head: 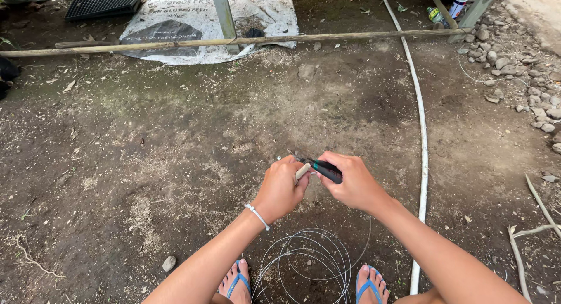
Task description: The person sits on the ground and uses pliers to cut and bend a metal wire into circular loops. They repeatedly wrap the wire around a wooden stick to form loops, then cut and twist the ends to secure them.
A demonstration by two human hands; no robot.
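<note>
Two bare hands meet over a patch of dark, packed dirt, working a pair of pliers (320, 167) between them. The right hand (352, 181) is closed around the black handles, which run across its fingers and point left toward the other hand. The left hand (280, 187), with a pale band at the wrist, is curled shut, thumb pressed against a short, light-coloured piece at the tip of the pliers; what that piece is cannot be told from this angle. The pliers' nose sits just above the left knuckles, right where the two hands touch.

Below the hands, on the ground between two feet in blue sandals (368, 285), lies a loose coil of thin wire (310, 260), several rings overlapping. Whether a strand runs up into the grip is too fine to see.

A white pipe (422, 140) runs down the right side of the scene, just beside the right forearm. Across the top lies a long bamboo pole (175, 45), resting over a white sack (193, 20) spread flat on the dirt. A black tray (102, 6) sits at the upper left, and a spray can (459, 3) stands at the upper right, near a scatter of grey stones (526, 76).
</note>
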